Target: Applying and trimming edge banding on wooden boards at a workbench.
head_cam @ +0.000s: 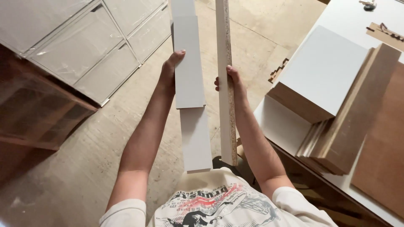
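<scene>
Two white boards [190,80], stacked flat, sit gripped in the left hand [169,71] over the floor [84,168]. Just beside them, an edge-up panel [226,84] showing its raw chipboard side is clasped by the right hand [231,82]. More panels [324,75] lie stacked on the table [277,122] to the right; white cabinets [92,46] stand far left.

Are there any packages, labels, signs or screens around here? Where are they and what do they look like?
No screens or signs show.
Plastic-wrapped white cabinet: upper left on the floor, flat rectangular panels under clear film.
Plastic-wrapped brown piece: left edge, dark wood tone under glossy film.
Shirt print: bottom centre, red and black graphic on cream cloth.
</scene>
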